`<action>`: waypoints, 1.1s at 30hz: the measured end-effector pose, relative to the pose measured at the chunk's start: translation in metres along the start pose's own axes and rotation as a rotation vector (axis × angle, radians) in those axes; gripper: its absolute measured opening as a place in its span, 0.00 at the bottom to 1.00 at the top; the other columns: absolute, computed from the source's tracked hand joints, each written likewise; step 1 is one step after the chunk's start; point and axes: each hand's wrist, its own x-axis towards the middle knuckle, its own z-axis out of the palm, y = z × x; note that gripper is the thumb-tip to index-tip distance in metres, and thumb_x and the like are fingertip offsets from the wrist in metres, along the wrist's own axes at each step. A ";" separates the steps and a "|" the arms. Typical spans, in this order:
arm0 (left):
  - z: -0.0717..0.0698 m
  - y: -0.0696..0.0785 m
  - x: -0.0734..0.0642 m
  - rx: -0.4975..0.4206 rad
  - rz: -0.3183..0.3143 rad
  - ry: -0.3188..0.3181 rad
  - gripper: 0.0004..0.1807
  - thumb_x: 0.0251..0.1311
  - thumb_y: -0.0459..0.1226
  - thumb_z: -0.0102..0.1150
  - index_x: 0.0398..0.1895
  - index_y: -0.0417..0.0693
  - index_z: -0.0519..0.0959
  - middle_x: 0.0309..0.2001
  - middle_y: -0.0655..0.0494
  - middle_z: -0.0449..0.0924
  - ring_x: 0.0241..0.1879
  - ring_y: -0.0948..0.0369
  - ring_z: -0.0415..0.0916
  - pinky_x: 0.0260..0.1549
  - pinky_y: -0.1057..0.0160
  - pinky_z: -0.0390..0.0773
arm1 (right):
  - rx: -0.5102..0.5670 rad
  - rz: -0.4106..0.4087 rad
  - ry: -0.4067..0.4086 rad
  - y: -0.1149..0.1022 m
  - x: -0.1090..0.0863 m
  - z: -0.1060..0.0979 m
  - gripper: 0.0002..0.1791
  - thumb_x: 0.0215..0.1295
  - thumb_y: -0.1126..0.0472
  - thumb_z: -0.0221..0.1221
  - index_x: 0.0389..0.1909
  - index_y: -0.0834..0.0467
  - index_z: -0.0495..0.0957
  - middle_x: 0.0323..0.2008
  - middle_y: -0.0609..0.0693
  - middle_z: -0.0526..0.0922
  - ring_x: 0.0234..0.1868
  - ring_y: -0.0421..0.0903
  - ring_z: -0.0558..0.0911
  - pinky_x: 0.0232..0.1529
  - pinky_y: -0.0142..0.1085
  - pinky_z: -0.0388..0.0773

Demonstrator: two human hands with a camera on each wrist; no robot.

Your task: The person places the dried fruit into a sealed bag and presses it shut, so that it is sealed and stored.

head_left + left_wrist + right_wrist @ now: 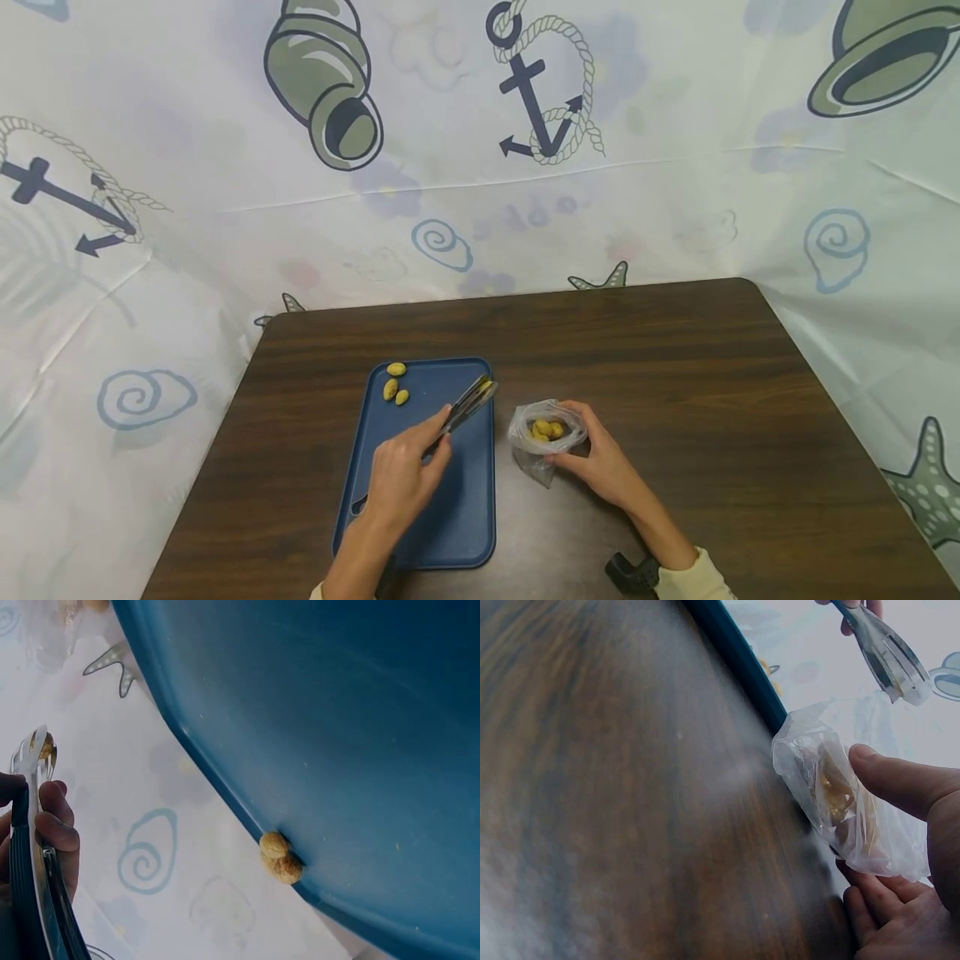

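My left hand [407, 468] grips a pair of metal tongs [467, 407] with dark handles above the blue tray [468, 517]. Pinched at the tongs' tips is a small yellow-brown oval piece [46, 747], its exact kind unclear. Three similar pieces [391, 388] lie near the tray's far left corner. To the right of the tray, a clear plastic bag [534, 463] stands with its mouth spread, several more pieces [546, 429] inside. My right hand [606, 468] holds the bag's rim from the right, thumb on the near side; in the right wrist view the thumb [900, 780] crosses the plastic.
Everything sits on a dark brown wooden table [675, 350]. A white cloth [660, 208] with sea motifs hangs behind the table and shows at both sides. A black strap or device [632, 575] is by the right wrist.
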 end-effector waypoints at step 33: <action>0.012 0.019 -0.007 -0.064 0.130 -0.006 0.24 0.53 0.28 0.73 0.56 0.45 0.86 0.41 0.51 0.92 0.32 0.64 0.88 0.27 0.67 0.84 | 0.006 0.012 -0.007 -0.003 -0.002 -0.001 0.44 0.57 0.50 0.76 0.71 0.42 0.64 0.71 0.52 0.71 0.72 0.55 0.69 0.71 0.65 0.60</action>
